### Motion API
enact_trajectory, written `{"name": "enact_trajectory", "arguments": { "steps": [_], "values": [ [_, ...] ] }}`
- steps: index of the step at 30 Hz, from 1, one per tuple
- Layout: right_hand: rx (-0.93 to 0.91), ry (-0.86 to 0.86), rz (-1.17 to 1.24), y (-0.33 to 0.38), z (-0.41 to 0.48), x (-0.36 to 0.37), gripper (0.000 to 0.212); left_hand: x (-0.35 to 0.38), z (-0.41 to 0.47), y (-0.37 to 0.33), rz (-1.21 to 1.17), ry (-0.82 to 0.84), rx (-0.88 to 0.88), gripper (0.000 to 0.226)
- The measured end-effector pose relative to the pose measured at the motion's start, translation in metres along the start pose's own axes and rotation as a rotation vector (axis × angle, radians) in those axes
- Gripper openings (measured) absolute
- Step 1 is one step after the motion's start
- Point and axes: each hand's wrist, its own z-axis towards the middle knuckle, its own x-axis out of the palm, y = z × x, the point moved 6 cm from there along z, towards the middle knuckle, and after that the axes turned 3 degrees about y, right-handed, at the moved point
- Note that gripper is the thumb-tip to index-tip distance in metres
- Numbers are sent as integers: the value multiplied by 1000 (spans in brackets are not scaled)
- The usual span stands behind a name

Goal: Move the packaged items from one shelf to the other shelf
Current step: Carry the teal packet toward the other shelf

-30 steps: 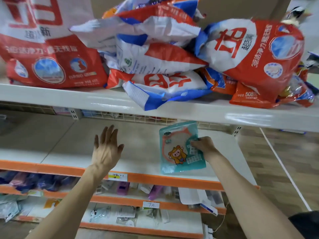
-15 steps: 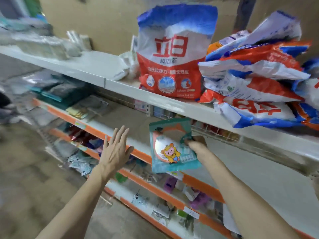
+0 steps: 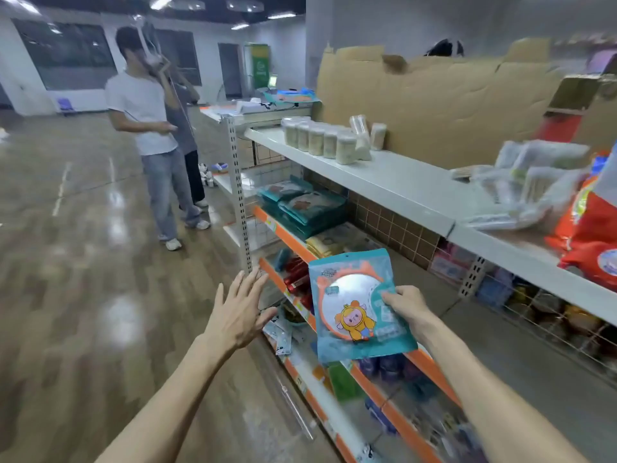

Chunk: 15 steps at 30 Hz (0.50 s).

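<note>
Teal packet point(image 3: 359, 304) sits in your right hand point(image 3: 409, 307), held out in front of you at about the level of the orange-edged shelf point(image 3: 290, 240), in the air and not resting on anything. It is a flat, glossy pouch with a small hang hole at the top edge. Printed front: an orange ring round a pale, shiny disc, and a cartoon figure in yellow and orange low in that disc. White label patches sit on its right side, text too blurred to read. The packet stands nearly upright, tipped a little with its top toward your left.

Your right hand pinches the packet's right edge, thumb on the front face, the other fingers hidden behind it, so the grip is clamped on the pouch. Your left hand point(image 3: 238, 312) is empty, palm forward, fingers spread apart, just left of the packet and not touching it.

Beyond the packet, a stack of similar teal packets point(image 3: 305, 203) lies further along the orange-edged shelf, with yellowish packs point(image 3: 325, 243) just beside them. Above runs the white top shelf point(image 3: 400, 185), carrying a group of clear jars point(image 3: 329, 138) with pale contents, some blurred clear bags point(image 3: 527, 182), and a red bag point(image 3: 591, 235) at the right edge of view. Brown cardboard point(image 3: 434, 101) stands behind that shelf.

Two people point(image 3: 157, 128) stand on the wooden floor point(image 3: 66, 262) off to your left, well apart from you.
</note>
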Motion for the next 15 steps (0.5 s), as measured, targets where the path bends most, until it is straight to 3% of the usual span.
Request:
{"name": "enact_trajectory", "arguments": {
  "steps": [4,15],
  "values": [
    [-10,24,34,37,25,49,9,-9,23,57,-7,-9,-39,76],
    [-37,66,30,108,149,170,9,23,141,187,12,-11,-62,76]
  ]
}}
